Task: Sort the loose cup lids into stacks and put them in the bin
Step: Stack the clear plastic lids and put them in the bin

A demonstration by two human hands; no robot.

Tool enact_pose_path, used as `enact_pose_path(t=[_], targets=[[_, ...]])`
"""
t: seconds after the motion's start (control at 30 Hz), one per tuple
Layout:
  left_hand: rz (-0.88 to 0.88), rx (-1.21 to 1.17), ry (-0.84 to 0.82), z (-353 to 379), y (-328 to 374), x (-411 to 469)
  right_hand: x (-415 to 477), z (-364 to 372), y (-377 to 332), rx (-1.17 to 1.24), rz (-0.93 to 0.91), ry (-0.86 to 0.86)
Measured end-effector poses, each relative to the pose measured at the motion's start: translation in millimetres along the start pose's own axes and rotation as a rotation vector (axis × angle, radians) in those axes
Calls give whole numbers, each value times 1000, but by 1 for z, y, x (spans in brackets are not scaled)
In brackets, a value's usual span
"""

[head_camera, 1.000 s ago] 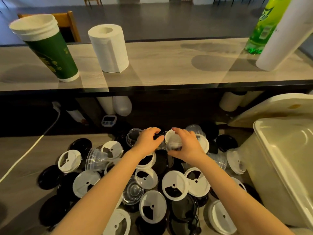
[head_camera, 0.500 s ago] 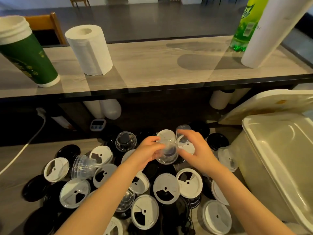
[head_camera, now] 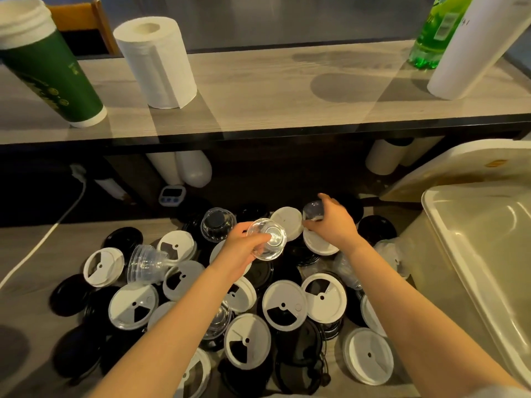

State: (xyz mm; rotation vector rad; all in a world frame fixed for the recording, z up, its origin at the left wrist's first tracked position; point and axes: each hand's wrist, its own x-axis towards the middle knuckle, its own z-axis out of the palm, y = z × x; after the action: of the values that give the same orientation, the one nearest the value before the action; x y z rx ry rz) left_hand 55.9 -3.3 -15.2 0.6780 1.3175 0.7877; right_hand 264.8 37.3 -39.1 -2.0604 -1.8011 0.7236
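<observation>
Loose cup lids cover the low table: white flat lids point(head_camera: 284, 305), black lids point(head_camera: 377, 229) and clear dome lids point(head_camera: 217, 224). My left hand point(head_camera: 240, 245) holds a clear dome lid point(head_camera: 267, 238) lifted above the pile. Farther back, my right hand point(head_camera: 330, 222) reaches onto another clear dome lid point(head_camera: 312, 210) with its fingers curled over it, beside a white lid point(head_camera: 287, 223). A stack of clear dome lids point(head_camera: 146, 263) lies on its side at the left. The beige bin point(head_camera: 471, 248) stands open at the right.
A raised wooden counter point(head_camera: 273, 93) runs across the back with a green cup sleeve point(head_camera: 48, 70), paper towel roll point(head_camera: 156, 61), green bottle point(head_camera: 436, 30) and white roll point(head_camera: 471, 50). The bin's lid point(head_camera: 459, 165) leans behind it. A white cable point(head_camera: 43, 239) and small timer point(head_camera: 171, 194) lie at the left.
The two hands have separated: my left hand keeps the clear dome lid, while my right hand has moved back and right onto another clear lid.
</observation>
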Motion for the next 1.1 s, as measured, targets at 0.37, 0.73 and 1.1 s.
enact_pose_path(t=[0.37, 0.73, 1.1], targets=[[-32, -266, -48, 8, -4, -25, -77, -9, -30, 554, -112, 110], [-118, -338, -171, 18, -20, -60, -131, 4, -42, 514, -282, -58], [-47, -244, -195, 32, -39, -79, -161, -7, -23, 242, -343, -17]])
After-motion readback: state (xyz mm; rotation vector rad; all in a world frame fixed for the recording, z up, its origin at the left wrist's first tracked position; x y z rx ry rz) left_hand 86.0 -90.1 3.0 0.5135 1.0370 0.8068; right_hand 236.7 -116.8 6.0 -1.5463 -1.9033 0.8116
